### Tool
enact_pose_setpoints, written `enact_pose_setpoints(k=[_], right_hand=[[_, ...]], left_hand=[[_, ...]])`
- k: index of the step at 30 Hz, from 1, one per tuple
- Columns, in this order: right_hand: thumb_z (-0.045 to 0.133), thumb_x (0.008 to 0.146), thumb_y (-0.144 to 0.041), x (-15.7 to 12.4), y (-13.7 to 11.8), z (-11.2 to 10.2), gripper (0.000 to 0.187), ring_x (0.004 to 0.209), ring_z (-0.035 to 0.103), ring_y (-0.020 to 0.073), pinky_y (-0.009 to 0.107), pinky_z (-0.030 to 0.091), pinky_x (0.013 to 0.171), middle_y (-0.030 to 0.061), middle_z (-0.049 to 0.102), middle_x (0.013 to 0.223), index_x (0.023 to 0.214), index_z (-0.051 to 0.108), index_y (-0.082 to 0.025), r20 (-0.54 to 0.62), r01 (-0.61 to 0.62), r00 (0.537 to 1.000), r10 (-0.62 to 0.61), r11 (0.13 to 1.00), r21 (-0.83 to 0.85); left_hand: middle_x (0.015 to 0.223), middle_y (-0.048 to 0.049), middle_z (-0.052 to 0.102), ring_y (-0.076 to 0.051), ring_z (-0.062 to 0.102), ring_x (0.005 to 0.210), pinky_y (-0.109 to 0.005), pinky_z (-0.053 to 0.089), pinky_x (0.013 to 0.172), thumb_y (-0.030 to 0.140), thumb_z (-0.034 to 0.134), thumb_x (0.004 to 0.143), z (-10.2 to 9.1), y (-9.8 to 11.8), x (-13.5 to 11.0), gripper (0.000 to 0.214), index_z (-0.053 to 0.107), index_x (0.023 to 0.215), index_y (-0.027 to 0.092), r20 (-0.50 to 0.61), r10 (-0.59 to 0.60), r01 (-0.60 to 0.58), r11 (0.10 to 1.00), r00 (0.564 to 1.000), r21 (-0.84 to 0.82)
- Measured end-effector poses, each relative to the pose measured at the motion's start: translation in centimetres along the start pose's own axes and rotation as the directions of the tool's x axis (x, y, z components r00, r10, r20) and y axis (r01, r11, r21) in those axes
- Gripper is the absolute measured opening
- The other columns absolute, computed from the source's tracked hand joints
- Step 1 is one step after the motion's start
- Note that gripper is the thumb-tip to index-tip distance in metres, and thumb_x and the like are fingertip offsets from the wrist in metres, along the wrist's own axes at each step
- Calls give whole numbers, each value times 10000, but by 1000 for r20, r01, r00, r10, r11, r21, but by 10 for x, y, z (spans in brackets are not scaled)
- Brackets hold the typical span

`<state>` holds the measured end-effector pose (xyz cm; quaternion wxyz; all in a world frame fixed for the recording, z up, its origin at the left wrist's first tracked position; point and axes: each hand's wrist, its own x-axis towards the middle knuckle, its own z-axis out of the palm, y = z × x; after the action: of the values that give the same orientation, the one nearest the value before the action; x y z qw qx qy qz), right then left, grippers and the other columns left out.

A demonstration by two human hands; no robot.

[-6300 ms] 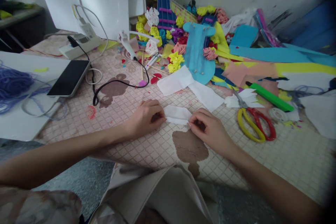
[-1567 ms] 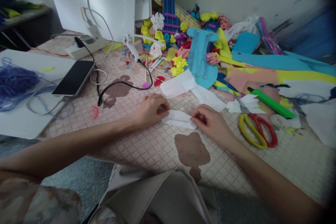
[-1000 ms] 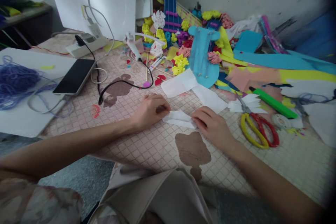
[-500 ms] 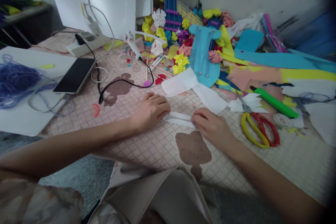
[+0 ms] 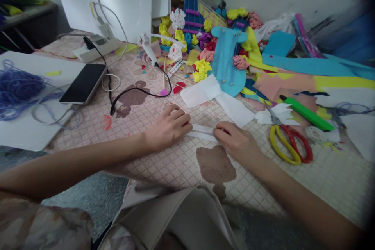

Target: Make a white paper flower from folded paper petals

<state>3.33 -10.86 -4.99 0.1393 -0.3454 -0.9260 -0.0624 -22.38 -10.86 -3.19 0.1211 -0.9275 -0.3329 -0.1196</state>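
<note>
A narrow strip of white paper [image 5: 202, 133], folded lengthwise, lies low over the table between my hands. My left hand [image 5: 170, 127] is closed on its left end, fingers bent over it and hiding that end. At the right end, my right hand [image 5: 234, 138] pinches the paper between thumb and fingers. Two flat white paper pieces [image 5: 202, 91] lie just beyond the strip. To the right of my right hand rest scissors [image 5: 288, 140] with one yellow and one red handle, blades pointing away.
A glue gun [image 5: 149, 51] with a black cord stands at the back. Left are a phone [image 5: 84, 84], a power strip [image 5: 95, 50] and purple yarn [image 5: 19, 90]. A blue cut-out [image 5: 228, 62], crumpled paper flowers [image 5: 201, 71] and a green cutter [image 5: 309, 114] lie behind and right.
My left hand has shifted slightly right along the strip, covering a bit more of its left end. My right hand keeps its pinch almost in place.
</note>
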Motion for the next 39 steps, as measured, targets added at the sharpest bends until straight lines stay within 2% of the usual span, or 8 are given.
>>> enact_pose_setpoints(k=[4,10,14,18,29,33,39], right_hand=[[403,886,-101,-4,-1,-3,224,872,582,193,298,478,672,89,610,1022,943,603,-183,10,19,1000,-19,999,29],[427,883,-101,-6,3,3,220,912,592,188,310,498,750,80,614,1044,1006,587,-189,-30,-38,999,41,992,124],[434,892,-129,-1,7,5,199,899,601,182,312,502,756,73,623,997,1001,587,-195,-70,-53,995,69,977,207],[427,896,-143,2,7,4,203,905,607,186,314,508,745,75,632,990,984,602,-197,-79,-51,995,68,979,198],[433,880,-130,3,8,6,214,877,609,181,292,501,690,78,635,1020,972,617,-189,-75,-31,996,40,991,127],[439,862,-92,2,8,6,224,862,604,175,285,488,691,72,631,1008,949,621,-188,-51,-29,998,34,996,90],[428,859,-89,1,7,7,240,839,598,173,280,474,667,71,624,993,933,628,-198,-41,-14,999,17,998,63]], left_hand=[[878,-55,616,-180,509,854,-391,372,911,175,372,937,-1,0,-2,239,588,836,169,8,13,-13,999,1000,32],[933,-72,623,-181,533,883,-368,373,888,174,339,948,5,-6,-3,255,594,956,167,5,-46,47,995,999,-91],[937,-65,629,-171,547,868,-336,376,846,195,378,943,8,-8,-1,224,596,989,168,-18,-87,83,981,996,-178],[919,-53,636,-161,550,841,-323,367,817,217,405,939,9,-10,1,211,611,920,179,-18,-123,116,968,992,-225],[913,-41,642,-155,558,862,-306,366,824,257,403,947,14,-10,3,218,600,912,171,-31,-182,163,937,983,-308],[925,-40,637,-156,549,856,-312,369,816,238,413,940,14,-10,3,204,602,894,177,-35,-164,147,947,986,-286],[906,-62,622,-159,523,821,-334,380,805,182,361,942,10,-8,3,256,600,853,170,-29,-64,61,992,997,-112]])
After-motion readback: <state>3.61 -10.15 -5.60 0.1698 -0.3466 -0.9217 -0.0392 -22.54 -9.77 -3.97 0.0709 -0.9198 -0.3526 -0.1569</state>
